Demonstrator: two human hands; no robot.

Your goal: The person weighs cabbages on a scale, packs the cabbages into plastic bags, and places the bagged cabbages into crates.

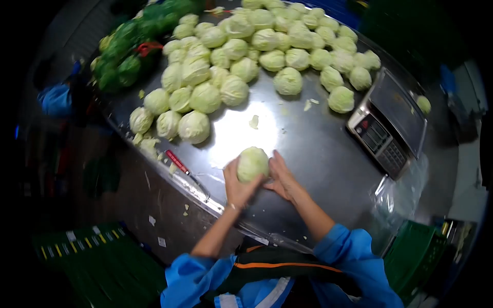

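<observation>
Cabbage in hand toward the tabletop's near edge.
The left hand grips the cabbage's left side and is nearer; the right hand, open, stands just beside its right, contact unclear. Nearly round, the cabbage shows no clear long axis.

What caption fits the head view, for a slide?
A cabbage between left grip and right grip over a metal table, knife at left, scale at right, more cabbages beyond.
</observation>
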